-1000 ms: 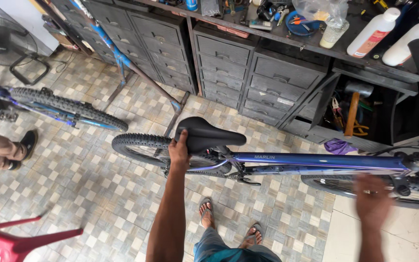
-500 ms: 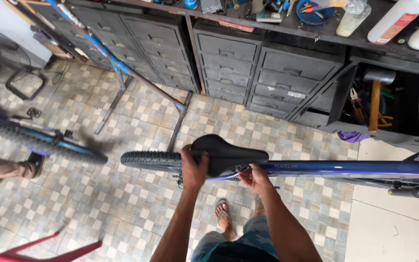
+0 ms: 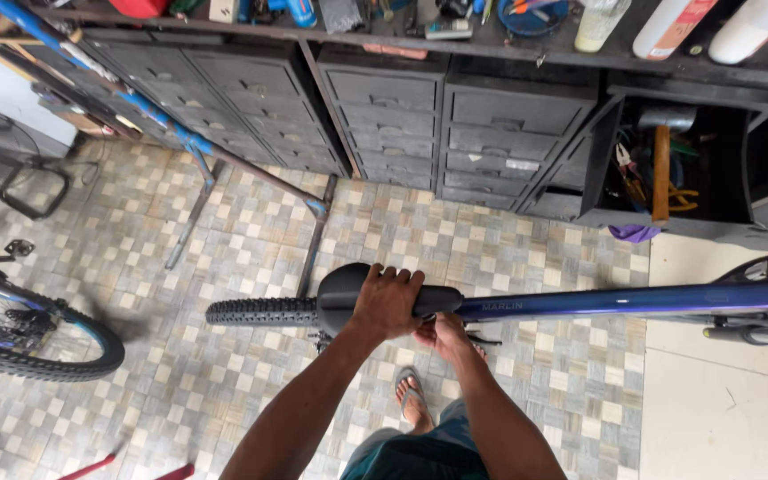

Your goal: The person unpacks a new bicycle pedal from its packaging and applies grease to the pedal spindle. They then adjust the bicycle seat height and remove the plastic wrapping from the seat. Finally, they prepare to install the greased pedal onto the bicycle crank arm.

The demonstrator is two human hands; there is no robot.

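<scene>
Head view: black saddle [image 3: 375,298] at frame centre is gripped from above by left hand [image 3: 388,300]; right hand [image 3: 442,334] is curled just below on the blue frame tube [image 3: 624,302], best kept level.

Bright, even daylight; shadows on the tiled floor [image 3: 224,222] stay soft; wide-angle bending curves the drawer cabinets [image 3: 455,133] at the edges; focus is mostly sharp.

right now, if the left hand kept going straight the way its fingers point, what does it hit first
The left hand grips the black saddle, fingers pointing away from the person. Past it, probably bare tiled floor, then the grey drawer cabinet; depth is unclear.
</scene>
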